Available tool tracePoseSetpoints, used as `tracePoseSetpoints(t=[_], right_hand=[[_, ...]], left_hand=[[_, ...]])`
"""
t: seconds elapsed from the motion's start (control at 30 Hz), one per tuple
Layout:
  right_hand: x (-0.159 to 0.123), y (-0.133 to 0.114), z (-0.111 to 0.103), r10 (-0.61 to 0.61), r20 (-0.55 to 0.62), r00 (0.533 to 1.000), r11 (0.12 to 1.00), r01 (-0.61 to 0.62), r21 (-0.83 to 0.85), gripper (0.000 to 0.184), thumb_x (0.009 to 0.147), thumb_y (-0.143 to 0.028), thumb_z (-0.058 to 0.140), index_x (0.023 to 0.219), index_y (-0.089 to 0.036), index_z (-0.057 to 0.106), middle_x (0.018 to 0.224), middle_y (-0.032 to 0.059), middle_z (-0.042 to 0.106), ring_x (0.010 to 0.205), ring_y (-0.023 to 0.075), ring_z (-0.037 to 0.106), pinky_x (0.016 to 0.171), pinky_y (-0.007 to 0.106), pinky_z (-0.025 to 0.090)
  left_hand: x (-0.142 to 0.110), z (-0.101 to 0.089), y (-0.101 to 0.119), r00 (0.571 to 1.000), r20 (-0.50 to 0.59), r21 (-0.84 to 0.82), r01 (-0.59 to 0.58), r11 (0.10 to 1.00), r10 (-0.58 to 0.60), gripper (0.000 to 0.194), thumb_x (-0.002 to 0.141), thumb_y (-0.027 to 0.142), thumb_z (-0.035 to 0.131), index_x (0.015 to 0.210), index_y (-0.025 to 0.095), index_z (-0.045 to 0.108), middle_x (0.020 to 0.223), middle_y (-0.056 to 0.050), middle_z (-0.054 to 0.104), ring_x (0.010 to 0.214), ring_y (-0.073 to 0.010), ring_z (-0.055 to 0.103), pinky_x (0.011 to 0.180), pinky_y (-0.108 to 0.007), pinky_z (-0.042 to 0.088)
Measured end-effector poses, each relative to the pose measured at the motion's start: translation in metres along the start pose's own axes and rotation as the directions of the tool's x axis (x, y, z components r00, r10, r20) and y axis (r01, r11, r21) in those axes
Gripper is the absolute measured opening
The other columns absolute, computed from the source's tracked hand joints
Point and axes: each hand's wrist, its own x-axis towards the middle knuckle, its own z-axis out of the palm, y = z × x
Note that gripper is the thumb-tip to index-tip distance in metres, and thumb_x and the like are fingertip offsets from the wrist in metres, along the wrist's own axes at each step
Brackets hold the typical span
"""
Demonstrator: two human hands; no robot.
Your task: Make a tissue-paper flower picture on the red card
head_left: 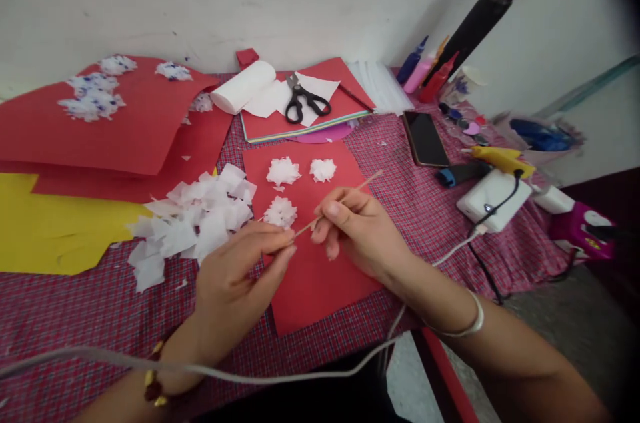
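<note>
A thin wooden stick (307,228) slants between my two hands above a red paper sheet (320,283). My right hand (355,223) pinches it near the middle, and its far end pokes out beyond the fingers. At the lower end, the thumb and forefinger of my left hand (245,276) are pressed together around the tip; whether a scrap of paper is there too, I cannot tell. Fluffy white paper tufts (283,170) sit on the red sheet just past my hands. Left of them lies a loose pile of white tissue squares (200,216).
Black-handled scissors (300,100) and a white tissue roll (245,86) rest on stacked paper. Red sheets with blue-specked tufts (95,93) lie left. A phone (426,138), a yellow glue gun (500,158) and a white adapter (494,200) are right. A white cable (260,380) crosses in front.
</note>
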Motion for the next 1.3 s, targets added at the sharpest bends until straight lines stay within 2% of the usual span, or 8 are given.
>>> tracePoseSetpoints(t=[0.07,0.13,0.2,0.33,0.47,0.57,0.73,1.3], right_hand=[[0.005,0.001,-0.003,0.090,-0.016,0.996,0.992,-0.088,0.095,0.028,0.083,-0.045,0.064,0.079,-0.018,0.060,0.060,-0.0035,0.068,0.037,0.0059,0.052,0.036,0.018,0.040],[0.009,-0.006,-0.012,0.121,-0.056,0.991,0.982,-0.111,0.155,0.027,0.084,-0.045,0.062,0.078,-0.018,0.058,0.054,-0.0064,0.062,0.034,0.0050,0.045,0.035,0.018,0.038],[0.012,-0.018,-0.024,0.088,-0.115,0.989,0.989,-0.073,0.129,0.024,0.085,-0.039,0.058,0.075,-0.018,0.055,0.047,-0.0086,0.054,0.032,0.0046,0.039,0.035,0.018,0.036],[0.009,-0.043,-0.046,0.008,-0.077,0.997,0.972,-0.026,-0.232,0.019,0.086,-0.030,0.053,0.072,-0.018,0.053,0.043,-0.0080,0.050,0.034,0.0055,0.038,0.035,0.018,0.029],[0.001,-0.054,-0.048,0.038,0.113,0.993,0.810,0.035,-0.585,0.015,0.086,-0.022,0.052,0.072,-0.017,0.051,0.050,-0.0066,0.052,0.042,0.0060,0.043,0.043,0.019,0.033],[-0.001,-0.054,-0.043,-0.006,0.135,0.991,0.675,0.104,-0.731,0.016,0.086,-0.019,0.048,0.071,-0.017,0.051,0.054,-0.0056,0.052,0.048,0.0070,0.043,0.051,0.021,0.034],[-0.001,-0.051,-0.040,-0.052,0.136,0.989,0.499,0.144,-0.854,0.018,0.087,-0.019,0.046,0.072,-0.016,0.055,0.061,-0.0016,0.056,0.059,0.0100,0.046,0.057,0.024,0.032],[-0.002,-0.038,-0.033,-0.064,0.183,0.981,0.231,0.193,-0.954,0.022,0.092,-0.024,0.046,0.073,-0.016,0.055,0.071,0.0011,0.061,0.055,0.0088,0.043,0.056,0.026,0.027]], left_hand=[[0.005,0.002,0.000,0.995,0.060,0.068,-0.088,0.994,0.084,0.030,0.084,0.015,0.064,0.111,0.026,0.063,0.103,-0.001,0.070,0.094,-0.0179,0.065,0.084,-0.032,0.052],[0.011,0.005,-0.004,0.990,0.139,0.097,-0.045,0.994,0.031,0.035,0.083,0.022,0.066,0.117,0.025,0.059,0.107,-0.003,0.067,0.094,-0.0193,0.064,0.083,-0.032,0.052],[0.016,0.011,-0.010,0.975,0.219,0.124,0.009,0.992,-0.036,0.025,0.084,0.023,0.064,0.109,0.023,0.061,0.099,-0.003,0.065,0.085,-0.0180,0.062,0.077,-0.030,0.050],[0.020,0.029,-0.015,0.928,0.369,0.197,-0.034,0.980,-0.042,0.006,0.086,0.021,0.057,0.092,0.020,0.059,0.086,-0.002,0.060,0.079,-0.0176,0.058,0.072,-0.030,0.046],[0.024,0.048,-0.011,0.889,0.452,0.322,-0.087,0.943,-0.072,0.010,0.084,0.027,0.059,0.090,0.018,0.056,0.086,-0.005,0.060,0.080,-0.0214,0.057,0.071,-0.033,0.043],[0.027,0.055,-0.012,0.878,0.453,0.368,-0.027,0.929,-0.154,0.003,0.084,0.021,0.053,0.083,0.020,0.052,0.078,-0.002,0.059,0.072,-0.0187,0.055,0.064,-0.031,0.040],[0.029,0.054,-0.022,0.887,0.424,0.302,0.055,0.952,-0.185,0.008,0.087,0.015,0.048,0.081,0.019,0.051,0.075,0.000,0.057,0.067,-0.0156,0.053,0.063,-0.028,0.038],[0.027,0.051,-0.023,0.892,0.416,0.294,0.049,0.954,-0.174,0.010,0.085,0.015,0.048,0.077,0.020,0.050,0.074,0.000,0.058,0.066,-0.0154,0.053,0.060,-0.028,0.037]])
